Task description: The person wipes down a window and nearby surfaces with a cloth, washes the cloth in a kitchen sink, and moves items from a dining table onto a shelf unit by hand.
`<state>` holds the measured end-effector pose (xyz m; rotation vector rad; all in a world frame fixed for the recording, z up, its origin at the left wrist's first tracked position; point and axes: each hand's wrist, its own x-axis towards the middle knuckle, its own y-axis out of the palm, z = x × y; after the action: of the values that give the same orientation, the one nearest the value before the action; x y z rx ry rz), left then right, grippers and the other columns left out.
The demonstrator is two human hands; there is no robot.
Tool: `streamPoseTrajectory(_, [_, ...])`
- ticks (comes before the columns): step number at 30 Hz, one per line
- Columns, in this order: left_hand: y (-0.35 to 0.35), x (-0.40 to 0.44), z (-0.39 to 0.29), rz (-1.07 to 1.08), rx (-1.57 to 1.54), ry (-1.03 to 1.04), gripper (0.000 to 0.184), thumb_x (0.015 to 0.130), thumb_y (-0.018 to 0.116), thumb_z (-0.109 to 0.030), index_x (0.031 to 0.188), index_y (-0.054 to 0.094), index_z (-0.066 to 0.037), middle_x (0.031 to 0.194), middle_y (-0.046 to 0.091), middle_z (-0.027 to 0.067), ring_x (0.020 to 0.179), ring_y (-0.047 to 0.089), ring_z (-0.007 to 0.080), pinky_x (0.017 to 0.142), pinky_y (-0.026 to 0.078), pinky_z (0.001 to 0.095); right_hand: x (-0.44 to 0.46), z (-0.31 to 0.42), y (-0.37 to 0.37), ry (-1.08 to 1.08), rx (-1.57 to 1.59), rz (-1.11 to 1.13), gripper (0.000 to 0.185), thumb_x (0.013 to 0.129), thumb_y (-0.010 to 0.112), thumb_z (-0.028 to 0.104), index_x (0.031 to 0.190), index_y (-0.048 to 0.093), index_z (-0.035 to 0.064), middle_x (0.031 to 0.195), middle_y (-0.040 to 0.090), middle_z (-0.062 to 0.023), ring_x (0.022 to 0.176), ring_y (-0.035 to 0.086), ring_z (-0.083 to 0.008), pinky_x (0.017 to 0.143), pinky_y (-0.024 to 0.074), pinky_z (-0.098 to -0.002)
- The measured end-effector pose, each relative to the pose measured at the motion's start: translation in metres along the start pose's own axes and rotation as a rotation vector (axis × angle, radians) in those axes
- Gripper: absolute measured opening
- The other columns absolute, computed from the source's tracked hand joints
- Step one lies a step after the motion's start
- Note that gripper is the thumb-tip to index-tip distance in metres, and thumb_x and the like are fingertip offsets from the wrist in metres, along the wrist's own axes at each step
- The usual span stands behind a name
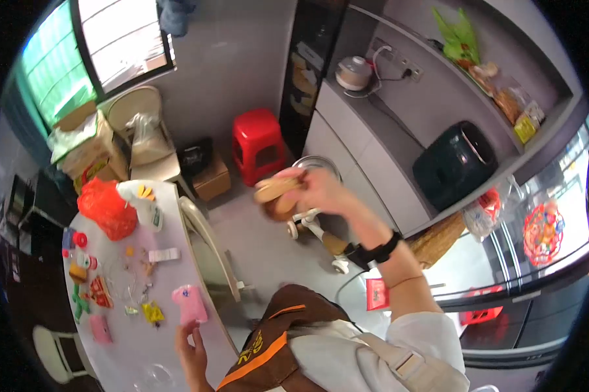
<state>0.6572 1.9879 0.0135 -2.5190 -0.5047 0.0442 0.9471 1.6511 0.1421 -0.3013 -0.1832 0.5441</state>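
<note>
My right hand (317,191) is raised over the floor, its fingers wrapped round a brown and tan object (278,196) that is blurred; it looks like a pair of slippers or sandals. A black band circles the right wrist. At the table's right edge my left hand (192,349) has its fingers a little apart and nothing in them. Just beyond its fingertips lies a pink pouch-like item (190,304) on the white table (128,353).
An orange-red bag (108,209), a spray bottle (147,212) and small items lie on the table. A chair (209,245) stands against its right side. Ahead are a red stool (258,147) and a wheeled item (317,235); cabinets (350,153) line the right.
</note>
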Motion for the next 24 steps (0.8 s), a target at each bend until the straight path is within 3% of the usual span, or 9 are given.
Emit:
streamPoseTrajectory(4, [0.034,0.026,-0.025,0.06,0.016,0.15,0.01,0.085,0.054,0.002,0.094,0.06,0.0,0.084,0.063,0.0124,0.08,0.061,0.0248,0.074,0.047,0.0322,-0.045,-0.042,-0.135,0.095,-0.507,-0.398,0.036,0.081,0.068,0.018,0.113,0.06,0.0044,0.093,0.066,-0.0049,0.084,0.06,-0.0098,0.076,0.0477,-0.0267])
streamPoseTrajectory(8, [0.104,0.054,-0.06,0.171,-0.048,0.227,0.01,0.084,0.056,0.002,0.092,0.06,-0.002,0.082,0.063,0.0122,0.077,0.063,0.0263,0.071,0.048,0.0319,-0.057,-0.015,-0.245,0.134,-0.497,-0.532,0.036,0.08,0.07,0.02,0.111,0.062,0.0041,0.093,0.067,-0.0075,0.085,0.061,-0.0142,0.077,0.0481,-0.0304])
streamPoseTrajectory(9, [0.117,0.064,-0.098,0.24,-0.051,0.219,0.01,0.086,0.054,0.003,0.092,0.061,-0.001,0.084,0.065,0.0089,0.079,0.063,0.0184,0.071,0.048,0.0289,-0.049,-0.003,-0.274,-0.014,-0.497,-0.559,0.034,0.081,0.07,0.02,0.11,0.062,0.0044,0.094,0.066,-0.005,0.084,0.059,-0.0121,0.077,0.0478,-0.0292])
streamPoseTrajectory(10, [0.136,0.075,-0.111,0.235,-0.05,0.23,0.01,0.086,0.054,0.003,0.092,0.061,-0.001,0.084,0.065,0.0089,0.079,0.063,0.0184,0.071,0.048,0.0289,-0.036,0.007,-0.312,-0.13,-0.452,-0.547,0.033,0.082,0.069,0.019,0.111,0.061,0.0045,0.095,0.065,-0.0042,0.082,0.058,-0.0115,0.077,0.0476,-0.0279])
streamPoseTrajectory(11, [0.155,0.086,-0.124,0.301,-0.019,0.282,0.011,0.085,0.054,0.003,0.093,0.061,0.0,0.084,0.065,0.0098,0.079,0.063,0.0198,0.072,0.048,0.0297,-0.025,0.046,-0.336,-0.079,-0.663,-0.598,0.032,0.082,0.068,0.018,0.111,0.061,0.0044,0.094,0.065,-0.0047,0.083,0.059,-0.0111,0.076,0.048,-0.0284])
streamPoseTrajectory(13, [0.201,0.111,-0.142,0.336,-0.006,0.348,0.012,0.082,0.057,0.002,0.093,0.061,-0.003,0.082,0.064,0.0126,0.075,0.064,0.0279,0.068,0.05,0.0327,0.018,0.077,-0.419,-0.4,-0.745,-0.627,0.03,0.082,0.069,0.02,0.107,0.062,0.0034,0.093,0.066,-0.0052,0.086,0.06,-0.0135,0.076,0.0483,-0.0304])
streamPoseTrajectory(18, [0.281,0.16,-0.205,0.349,-0.07,0.338,0.008,0.081,0.061,-0.002,0.089,0.063,-0.003,0.082,0.064,0.0131,0.074,0.064,0.0298,0.067,0.05,0.0324,0.116,0.15,-0.567,-0.296,-1.039,-0.731,0.035,0.083,0.067,0.025,0.107,0.061,0.0012,0.091,0.064,-0.0043,0.084,0.058,-0.0126,0.076,0.0484,-0.0319])
streamPoseTrajectory(20, [0.294,0.173,-0.226,0.492,0.108,0.266,0.012,0.085,0.058,0.0,0.096,0.061,-0.001,0.084,0.065,0.0127,0.077,0.065,0.0258,0.07,0.051,0.0321,0.16,0.15,-0.607,-0.058,-1.245,-0.872,0.042,0.079,0.07,0.031,0.106,0.062,-0.0004,0.091,0.066,-0.0112,0.08,0.064,-0.0213,0.073,0.0505,-0.0355])
streamPoseTrajectory(24, [0.309,0.182,-0.203,0.34,0.029,0.177,0.009,0.086,0.058,-0.003,0.095,0.061,-0.001,0.085,0.067,0.0133,0.08,0.067,0.0219,0.067,0.051,0.0299,0.236,0.097,-0.695,0.055,-1.221,-1.029,0.05,0.073,0.074,0.033,0.107,0.063,-0.0016,0.106,0.064,-0.0212,0.095,0.064,-0.0318,0.083,0.051,-0.04])
